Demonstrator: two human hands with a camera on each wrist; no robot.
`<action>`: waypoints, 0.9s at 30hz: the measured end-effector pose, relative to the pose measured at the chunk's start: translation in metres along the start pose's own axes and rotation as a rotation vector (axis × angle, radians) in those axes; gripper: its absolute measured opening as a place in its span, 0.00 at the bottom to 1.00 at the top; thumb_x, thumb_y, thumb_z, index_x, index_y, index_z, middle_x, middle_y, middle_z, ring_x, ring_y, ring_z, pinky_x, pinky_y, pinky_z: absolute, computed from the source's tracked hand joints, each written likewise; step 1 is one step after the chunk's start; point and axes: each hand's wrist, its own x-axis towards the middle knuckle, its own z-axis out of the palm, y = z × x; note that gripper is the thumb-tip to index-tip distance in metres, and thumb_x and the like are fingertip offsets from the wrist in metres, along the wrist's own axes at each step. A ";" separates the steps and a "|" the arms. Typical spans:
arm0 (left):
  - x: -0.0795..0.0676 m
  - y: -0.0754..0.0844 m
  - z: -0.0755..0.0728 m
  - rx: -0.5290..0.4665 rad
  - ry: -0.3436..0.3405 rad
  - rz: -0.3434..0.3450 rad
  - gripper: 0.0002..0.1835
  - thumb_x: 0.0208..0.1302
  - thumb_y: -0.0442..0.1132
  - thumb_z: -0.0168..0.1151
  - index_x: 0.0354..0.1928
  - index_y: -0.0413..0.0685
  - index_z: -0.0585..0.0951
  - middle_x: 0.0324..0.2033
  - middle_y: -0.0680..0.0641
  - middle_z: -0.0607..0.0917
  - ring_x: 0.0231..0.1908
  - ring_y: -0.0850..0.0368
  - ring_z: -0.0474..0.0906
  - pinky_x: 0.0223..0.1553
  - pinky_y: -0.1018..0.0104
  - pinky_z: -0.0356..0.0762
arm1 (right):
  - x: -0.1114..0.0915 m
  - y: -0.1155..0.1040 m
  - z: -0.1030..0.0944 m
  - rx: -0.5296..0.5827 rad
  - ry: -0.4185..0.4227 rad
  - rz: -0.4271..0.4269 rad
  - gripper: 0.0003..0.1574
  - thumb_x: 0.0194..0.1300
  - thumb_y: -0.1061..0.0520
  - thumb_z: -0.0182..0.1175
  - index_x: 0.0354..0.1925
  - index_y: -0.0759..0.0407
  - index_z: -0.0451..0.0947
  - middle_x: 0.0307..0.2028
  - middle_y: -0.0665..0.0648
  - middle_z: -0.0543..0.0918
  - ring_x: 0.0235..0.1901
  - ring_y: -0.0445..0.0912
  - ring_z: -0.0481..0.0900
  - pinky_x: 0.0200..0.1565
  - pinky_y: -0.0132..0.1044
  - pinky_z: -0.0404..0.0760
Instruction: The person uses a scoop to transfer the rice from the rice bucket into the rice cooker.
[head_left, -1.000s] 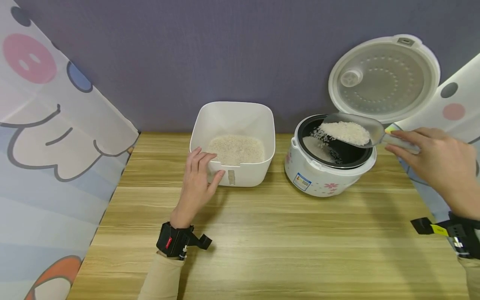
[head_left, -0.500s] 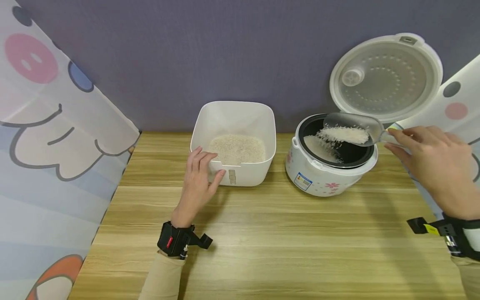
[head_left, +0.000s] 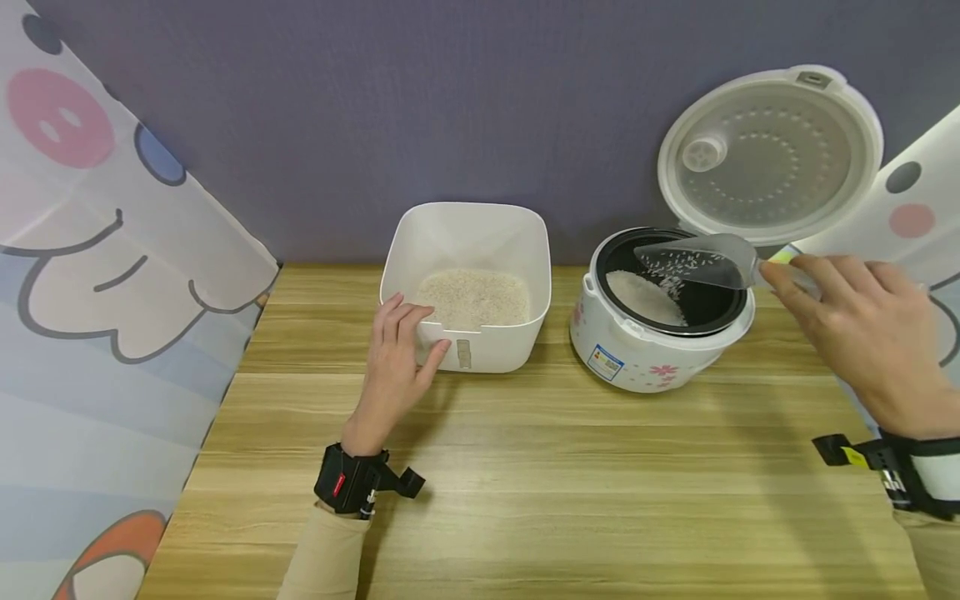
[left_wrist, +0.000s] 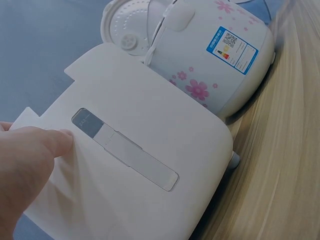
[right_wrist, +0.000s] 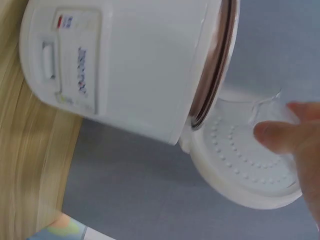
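My right hand (head_left: 870, 333) grips the handle of a clear rice scoop (head_left: 720, 254) tilted over the open rice cooker (head_left: 637, 371). Grains fall from the scoop onto a mound of rice (head_left: 643, 298) in the dark inner pot. In the right wrist view the thumb and fingers (right_wrist: 280, 137) close on the scoop's handle beside the cooker. My left hand (head_left: 392, 358) holds the front rim of a white rice bin (head_left: 498, 354), the thumb outside and the fingers over the edge. A layer of rice (head_left: 476, 296) covers the bin's bottom. The left wrist view shows the thumb against the bin wall (left_wrist: 140, 105).
The cooker's lid (head_left: 772, 158) stands raised behind it, close to the grey wall (head_left: 450, 108). Bin and cooker stand side by side at the back of the wooden table (head_left: 555, 492). Cartoon-printed panels (head_left: 135, 292) flank the table.
The right hand has tipped the scoop over, and the heap of rice in it has mostly slid into the pot, where the mound has grown. The left hand stays on the bin's rim.
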 end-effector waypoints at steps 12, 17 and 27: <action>0.001 -0.001 0.000 0.010 0.035 0.042 0.25 0.77 0.49 0.58 0.62 0.35 0.71 0.56 0.34 0.73 0.70 0.34 0.61 0.78 0.47 0.53 | -0.005 -0.005 0.002 -0.137 0.128 -0.060 0.33 0.74 0.69 0.52 0.69 0.44 0.77 0.33 0.63 0.80 0.26 0.57 0.73 0.25 0.50 0.69; 0.001 -0.001 0.001 0.012 0.038 0.042 0.25 0.77 0.50 0.57 0.62 0.35 0.71 0.56 0.35 0.73 0.70 0.34 0.62 0.78 0.47 0.54 | -0.004 -0.007 0.003 -0.143 0.170 -0.074 0.37 0.74 0.69 0.51 0.73 0.38 0.72 0.28 0.64 0.74 0.24 0.56 0.68 0.24 0.49 0.66; 0.001 0.001 -0.001 0.007 0.008 0.006 0.26 0.79 0.53 0.54 0.61 0.36 0.71 0.57 0.36 0.73 0.70 0.35 0.61 0.78 0.48 0.53 | -0.010 -0.001 0.011 -0.046 0.197 0.029 0.22 0.67 0.69 0.60 0.53 0.51 0.87 0.37 0.65 0.85 0.29 0.64 0.80 0.28 0.59 0.73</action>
